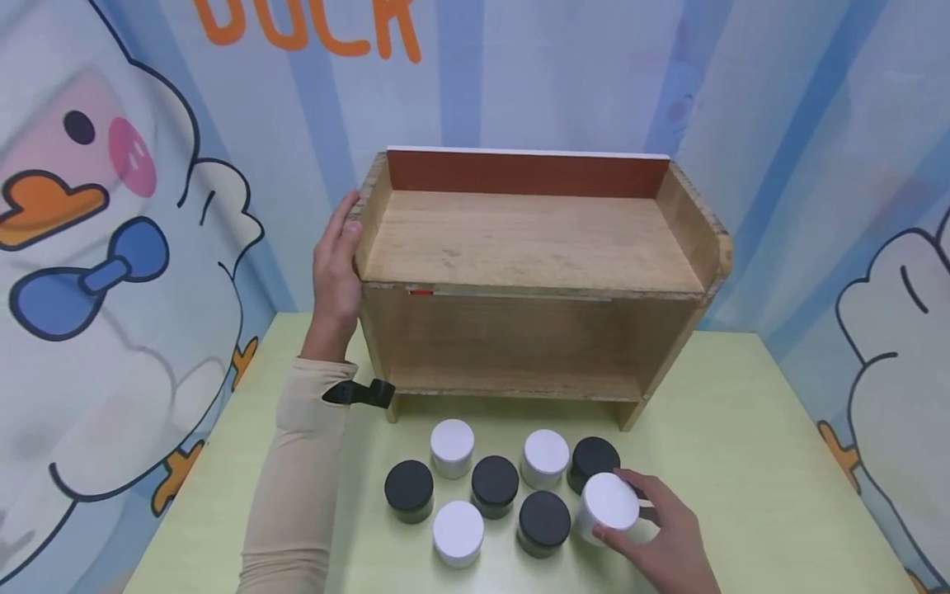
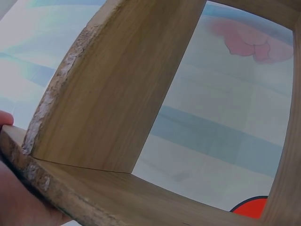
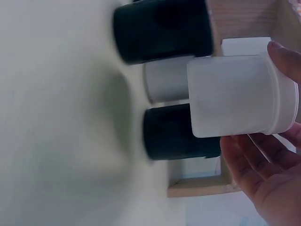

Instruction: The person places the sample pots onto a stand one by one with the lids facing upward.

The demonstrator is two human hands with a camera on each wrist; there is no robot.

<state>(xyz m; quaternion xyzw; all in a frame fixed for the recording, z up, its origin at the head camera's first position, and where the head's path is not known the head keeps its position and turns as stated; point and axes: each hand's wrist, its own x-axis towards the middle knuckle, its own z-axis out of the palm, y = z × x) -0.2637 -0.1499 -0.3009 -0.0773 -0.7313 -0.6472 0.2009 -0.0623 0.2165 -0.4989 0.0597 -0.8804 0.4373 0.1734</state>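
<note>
In the head view my left hand (image 1: 337, 268) rests against the outer left side of a wooden shelf unit (image 1: 512, 239), with its fingers pointing up along the panel. The left wrist view has the palm beside the bark-like front edge of the shelf. My right hand (image 1: 671, 536) grips a white-lidded jar (image 1: 610, 502) between thumb and fingers. That jar looks raised in the right wrist view, its white body (image 3: 230, 96) sideways there. Close behind it stands a black jar (image 1: 594, 462), and another black jar (image 1: 544, 521) is just left.
More jars stand on the light green table (image 1: 742, 462) in front of the shelf: white ones (image 1: 452, 445) and black ones (image 1: 409, 488) mixed. The shelf has an upper tray and a lower compartment. A printed cloth backdrop (image 1: 549, 74) hangs behind and at both sides.
</note>
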